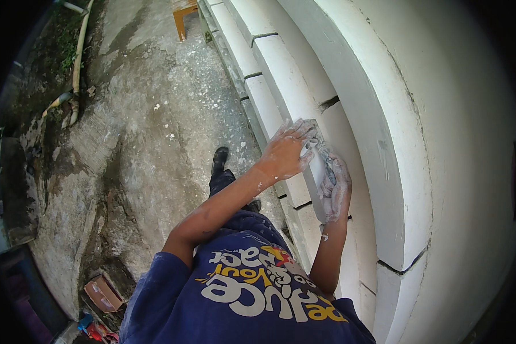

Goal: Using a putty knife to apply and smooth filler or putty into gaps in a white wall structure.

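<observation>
Both hands, smeared with white paste, meet over a white ledge (289, 80) of stepped blocks. Between them is a crumpled grey-and-white wad (322, 150), perhaps plastic or cloth; its kind is unclear. My left hand (286, 150) is closed over the wad from the left, its fingers pointing away from me and partly hidden. My right hand (335, 189) cups its near right side with curled fingers. A small white rolled edge shows by my left thumb.
White block courses with dark joint gaps rise stepwise to a tall white wall (464, 143) on my right. Rough concrete ground (172, 103) lies left. An orange-brown stool (182, 20) stands far ahead, pipes (80, 54) far left, a cardboard box (102, 294) near left.
</observation>
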Demonstrator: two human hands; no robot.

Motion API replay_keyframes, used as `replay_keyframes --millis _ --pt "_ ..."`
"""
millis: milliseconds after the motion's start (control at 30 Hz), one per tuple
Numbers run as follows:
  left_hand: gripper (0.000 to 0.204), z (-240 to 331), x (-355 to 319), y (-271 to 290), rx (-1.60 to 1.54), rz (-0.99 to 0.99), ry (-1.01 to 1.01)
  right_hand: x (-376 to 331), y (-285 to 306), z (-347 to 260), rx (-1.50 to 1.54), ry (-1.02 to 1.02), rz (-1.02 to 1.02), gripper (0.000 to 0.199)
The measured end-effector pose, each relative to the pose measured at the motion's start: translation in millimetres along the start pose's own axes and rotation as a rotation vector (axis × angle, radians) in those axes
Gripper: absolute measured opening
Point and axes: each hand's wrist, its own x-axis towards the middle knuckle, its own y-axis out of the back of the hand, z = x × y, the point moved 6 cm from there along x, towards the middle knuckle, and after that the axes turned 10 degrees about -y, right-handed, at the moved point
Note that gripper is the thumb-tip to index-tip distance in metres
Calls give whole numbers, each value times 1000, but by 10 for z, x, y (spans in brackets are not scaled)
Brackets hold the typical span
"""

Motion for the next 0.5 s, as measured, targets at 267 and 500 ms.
replay_keyframes --millis 267,500 --pt "62 -635 489 378 44 -16 -74 497 -747 -271 34 31 32 34" --pt "63 -284 295 312 -195 -398 -273 -121 -308 -171 48 -131 147 34"
